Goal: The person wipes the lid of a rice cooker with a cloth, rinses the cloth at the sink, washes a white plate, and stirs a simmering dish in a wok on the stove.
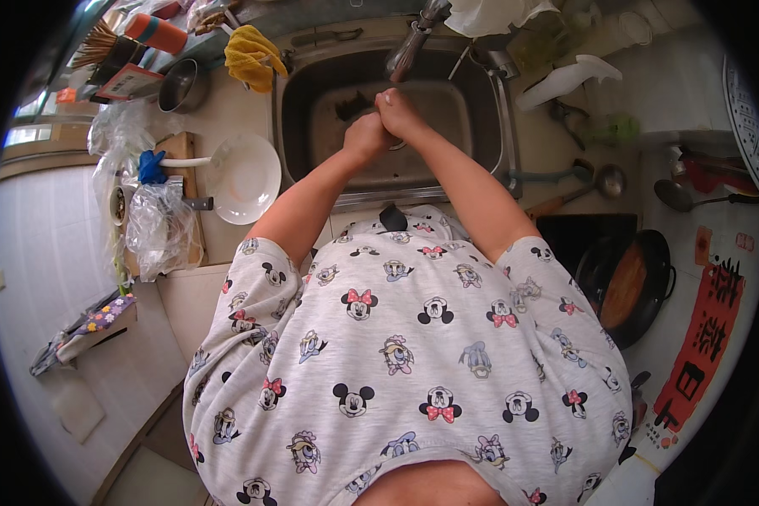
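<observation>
My left hand and my right hand are pressed together over the stainless steel sink. The fingers of both are curled, and whatever may lie between the palms is hidden. Just beyond my hands, the metal faucet points down into the basin; I cannot tell whether water runs. Left of my right hand, a dark patch shows on the sink floor. My forearms partly cover the drain and the near rim.
Left of the sink lie a white plate, a wooden cutting board, a knife handle and plastic bags. A yellow cloth hangs nearby. To the right are a spray bottle, a ladle and a black wok.
</observation>
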Demonstrator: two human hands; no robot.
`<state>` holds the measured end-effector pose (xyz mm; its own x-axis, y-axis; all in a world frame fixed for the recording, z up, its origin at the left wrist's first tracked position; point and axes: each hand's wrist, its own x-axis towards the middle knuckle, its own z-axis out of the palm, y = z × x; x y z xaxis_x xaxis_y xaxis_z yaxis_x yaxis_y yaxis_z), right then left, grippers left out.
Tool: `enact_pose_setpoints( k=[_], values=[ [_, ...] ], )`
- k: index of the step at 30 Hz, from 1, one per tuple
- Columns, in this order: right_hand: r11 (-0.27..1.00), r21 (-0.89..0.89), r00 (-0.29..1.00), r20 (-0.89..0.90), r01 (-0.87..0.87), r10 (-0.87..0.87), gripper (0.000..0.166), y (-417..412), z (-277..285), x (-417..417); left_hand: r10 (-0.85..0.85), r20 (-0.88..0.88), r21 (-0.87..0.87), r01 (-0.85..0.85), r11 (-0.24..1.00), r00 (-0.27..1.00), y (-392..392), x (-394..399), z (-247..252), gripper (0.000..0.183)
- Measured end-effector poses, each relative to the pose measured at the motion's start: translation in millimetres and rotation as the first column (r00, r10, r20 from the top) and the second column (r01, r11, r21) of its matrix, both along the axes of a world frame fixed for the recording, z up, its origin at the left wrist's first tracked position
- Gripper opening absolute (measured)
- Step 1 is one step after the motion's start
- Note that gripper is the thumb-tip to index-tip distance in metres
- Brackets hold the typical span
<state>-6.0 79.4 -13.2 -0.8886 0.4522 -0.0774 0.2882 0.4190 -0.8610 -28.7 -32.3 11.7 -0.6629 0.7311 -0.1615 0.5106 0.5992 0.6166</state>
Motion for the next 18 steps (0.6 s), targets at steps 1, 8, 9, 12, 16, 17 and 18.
enact_pose_setpoints(
  k=[1,8,9,12,16,17,18],
  values=[
    [1.0,0.009,0.999,0.035,-0.01,0.01,0.031,-2,0,0,0.001,-0.056,-0.013,-0.001,1.0,0.998,-1,1,3,0.028],
    [0.999,0.051,0.989,0.144,0.008,-0.015,0.046,-15,13,-1,-0.088,-0.116,-0.157,0.069,0.985,0.989,-13,3,13,0.026],
    [0.998,0.061,0.987,0.162,0.001,-0.011,0.047,-15,12,-2,-0.105,-0.135,-0.171,0.081,0.982,0.985,-15,4,15,0.026],
    [1.0,0.028,0.977,0.212,-0.008,0.002,0.049,-19,8,-1,-0.164,-0.178,-0.21,0.126,0.97,0.97,-21,5,19,0.028],
    [0.911,-0.375,0.971,0.221,0.17,-0.09,0.04,-29,15,4,-0.174,-0.197,-0.247,0.123,0.961,0.965,-29,1,14,0.032],
    [0.789,-0.579,0.976,0.183,0.205,-0.119,0.037,-29,20,11,-0.152,-0.201,-0.254,0.098,0.962,0.968,-31,-1,11,0.033],
    [0.623,-0.751,0.975,0.15,0.219,-0.163,0.034,-26,31,16,-0.103,0.043,-0.084,0.107,0.991,0.994,-33,-6,14,0.03]
  ],
)
